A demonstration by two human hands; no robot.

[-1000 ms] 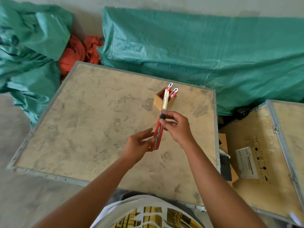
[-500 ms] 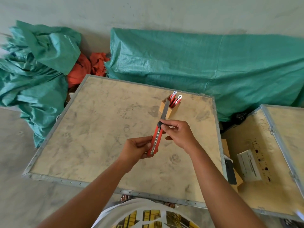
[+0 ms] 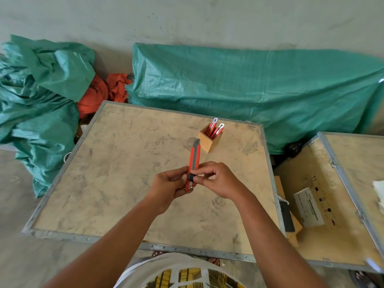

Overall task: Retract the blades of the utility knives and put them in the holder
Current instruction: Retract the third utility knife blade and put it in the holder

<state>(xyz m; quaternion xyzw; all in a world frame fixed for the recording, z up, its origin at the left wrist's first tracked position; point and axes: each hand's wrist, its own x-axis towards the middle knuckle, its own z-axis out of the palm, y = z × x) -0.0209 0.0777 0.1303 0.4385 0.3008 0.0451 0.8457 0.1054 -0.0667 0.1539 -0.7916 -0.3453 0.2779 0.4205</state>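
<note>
Inside holder [image 3: 209, 141], two knives [image 3: 215, 129]

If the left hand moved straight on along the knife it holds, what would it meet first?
Probably the holder. The knife in the left hand points just left of it, so it may pass beside; depth is unclear.

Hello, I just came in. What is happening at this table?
A person holds a red utility knife over a plywood crate top with both hands. The left hand grips the lower end of the handle, and the right hand pinches the black slider knob, which sits low on the handle. Little or no blade shows at the tip. Two more red knives already stand in the small wooden holder just beyond.
</note>
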